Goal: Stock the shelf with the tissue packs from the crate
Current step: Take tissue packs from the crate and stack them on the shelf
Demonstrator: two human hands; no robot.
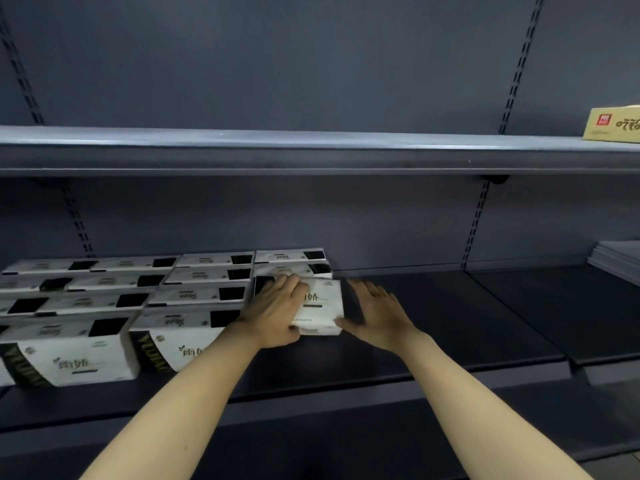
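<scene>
Tissue pack going onto the shelf (450,306)
Your left hand (277,315) grasps the tissue pack (320,311) beside the stocked rows (138,292); your right hand (379,315) touches it, fingers released.

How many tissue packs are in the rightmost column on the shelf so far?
3 white-and-black plastic tissue packs: rearmost pack, second pack before it, front pack held by the left hand. More may be hidden.
</scene>
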